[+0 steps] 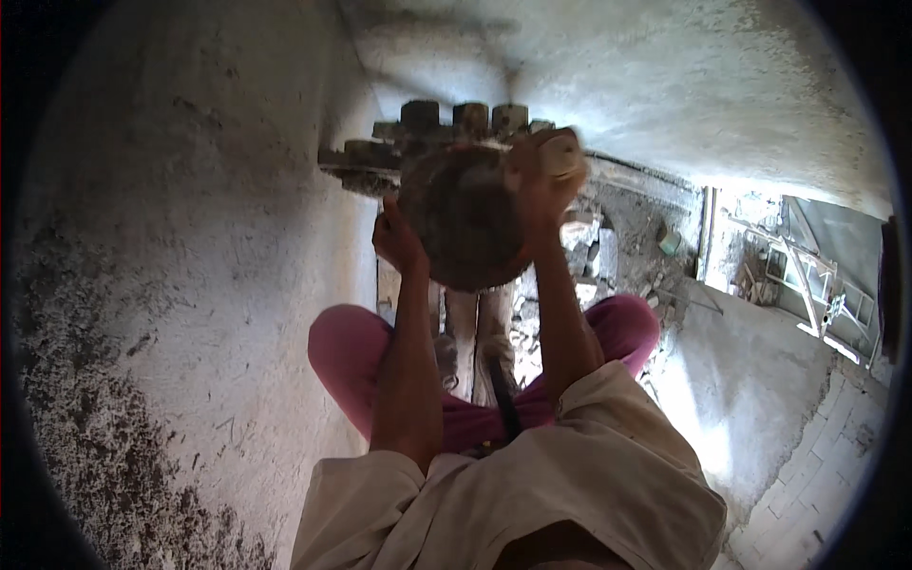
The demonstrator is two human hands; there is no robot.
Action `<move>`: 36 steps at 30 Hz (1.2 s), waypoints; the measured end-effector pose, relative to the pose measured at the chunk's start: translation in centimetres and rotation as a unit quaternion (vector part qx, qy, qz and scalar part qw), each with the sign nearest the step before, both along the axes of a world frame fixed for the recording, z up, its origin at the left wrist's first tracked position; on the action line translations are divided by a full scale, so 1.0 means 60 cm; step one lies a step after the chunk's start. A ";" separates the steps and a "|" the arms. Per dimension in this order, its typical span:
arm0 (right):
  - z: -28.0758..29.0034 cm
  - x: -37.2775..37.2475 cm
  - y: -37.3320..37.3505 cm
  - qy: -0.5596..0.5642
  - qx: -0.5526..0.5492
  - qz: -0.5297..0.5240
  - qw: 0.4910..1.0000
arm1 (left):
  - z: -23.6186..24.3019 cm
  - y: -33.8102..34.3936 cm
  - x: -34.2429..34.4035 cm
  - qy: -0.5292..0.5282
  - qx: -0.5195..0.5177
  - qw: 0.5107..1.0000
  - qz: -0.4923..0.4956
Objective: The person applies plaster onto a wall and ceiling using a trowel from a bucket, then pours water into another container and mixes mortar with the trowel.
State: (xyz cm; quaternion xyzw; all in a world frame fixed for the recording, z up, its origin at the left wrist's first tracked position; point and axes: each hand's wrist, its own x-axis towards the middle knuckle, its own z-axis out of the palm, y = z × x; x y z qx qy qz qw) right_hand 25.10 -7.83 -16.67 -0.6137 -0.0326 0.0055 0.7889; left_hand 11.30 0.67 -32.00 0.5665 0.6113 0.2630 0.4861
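A round, dark, shallow pan (464, 223) is held up in front of me, its rough grey inside facing me. My left hand (399, 237) is closed on its left rim, thumb uppermost. At the right rim my right hand (540, 190) is blurred by motion, its fingers closed around a pale blocky object (562, 155). What this object is I cannot make out. Whether the right hand also touches the pan is unclear. Behind the pan, several short dark cylindrical pieces (471, 119) stand in a row along a ledge.
A plastered wall (209, 237) with dark stains rises close on my left. My knees (350, 347) are bent over narrow planks (462, 328). Rubble (532, 328) lies far below. At the right, bright light enters by an opening with a pale frame (807, 280).
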 end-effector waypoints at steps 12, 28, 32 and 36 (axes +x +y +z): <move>-0.107 -0.166 -0.145 -0.064 -0.079 0.006 0.995 | 0.004 0.004 0.027 -0.012 0.002 1.000 0.022; 0.009 -0.010 -0.042 -0.049 -0.004 -0.015 0.999 | 0.020 0.008 0.012 0.008 0.002 1.000 -0.006; -0.157 -0.037 -0.091 0.024 0.130 -0.157 0.979 | 0.018 -0.018 0.033 0.010 0.000 1.000 -0.005; -0.128 -0.114 -0.116 -0.016 -0.035 -0.054 0.998 | -0.027 0.009 0.005 0.000 0.036 0.999 0.026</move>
